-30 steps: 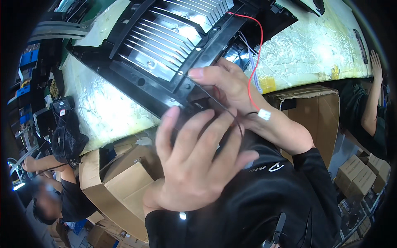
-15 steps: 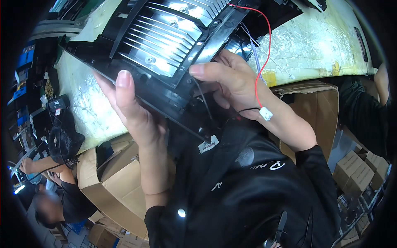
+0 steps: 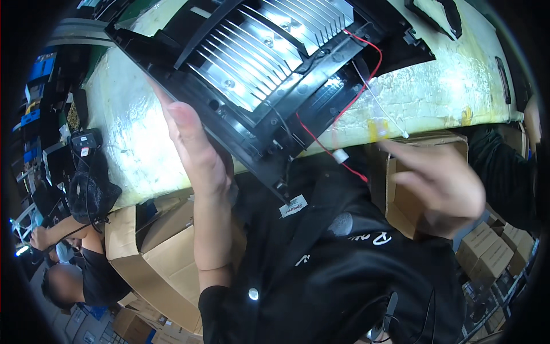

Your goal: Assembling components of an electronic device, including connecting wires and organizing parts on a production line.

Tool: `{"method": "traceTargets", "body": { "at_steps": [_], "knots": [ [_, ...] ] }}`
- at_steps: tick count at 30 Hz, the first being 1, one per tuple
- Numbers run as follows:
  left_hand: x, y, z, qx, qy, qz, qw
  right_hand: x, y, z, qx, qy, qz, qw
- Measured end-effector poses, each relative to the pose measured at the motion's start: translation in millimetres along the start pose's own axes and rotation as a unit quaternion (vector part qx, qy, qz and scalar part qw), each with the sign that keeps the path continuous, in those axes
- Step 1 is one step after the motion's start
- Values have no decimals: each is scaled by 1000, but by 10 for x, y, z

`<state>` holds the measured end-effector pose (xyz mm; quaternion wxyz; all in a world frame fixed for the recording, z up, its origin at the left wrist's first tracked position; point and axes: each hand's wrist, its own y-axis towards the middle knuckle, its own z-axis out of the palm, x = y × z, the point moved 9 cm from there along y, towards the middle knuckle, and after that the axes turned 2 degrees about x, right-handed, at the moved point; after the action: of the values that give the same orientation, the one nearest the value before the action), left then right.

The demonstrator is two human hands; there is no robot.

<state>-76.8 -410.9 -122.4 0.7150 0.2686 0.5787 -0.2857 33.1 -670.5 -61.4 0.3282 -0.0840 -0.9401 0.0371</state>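
Note:
A black plastic panel (image 3: 298,120) with a silver finned heat sink (image 3: 269,51) hangs over the near edge of the bench. My left hand (image 3: 195,149) holds its lower left edge, thumb on top and fingers hidden beneath. A red wire (image 3: 366,74) runs off the panel to a small white connector (image 3: 342,156) that dangles free, and a thin white wire (image 3: 381,109) lies beside it. My right hand (image 3: 441,189) is off to the right, blurred, fingers loosely curled, holding nothing. A white label tag (image 3: 293,206) hangs below the panel's corner.
The bench top (image 3: 447,92) has a pale yellowish cover. Cardboard boxes stand below it at left (image 3: 166,252) and right (image 3: 401,189). Another person (image 3: 69,281) sits at lower left beside black gear (image 3: 86,189). A second person's arm (image 3: 533,120) shows at the far right.
My right hand has let go of the panel and wires and pulled back to the right. The connector now dangles. My left hand has slid up along the panel's left edge.

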Motion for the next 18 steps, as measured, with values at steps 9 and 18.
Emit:
{"method": "traceTargets", "body": {
  "at_steps": [9, 18],
  "knots": [
    [-34, -39, 249, -50, -98, -83, 990, -1287, 1517, -885, -222, 444, 0, 868],
    [-258, 296, 348, -67, -209, -104, 970, -800, 1537, -709, -218, 660, 94, 712]
  ]
}}
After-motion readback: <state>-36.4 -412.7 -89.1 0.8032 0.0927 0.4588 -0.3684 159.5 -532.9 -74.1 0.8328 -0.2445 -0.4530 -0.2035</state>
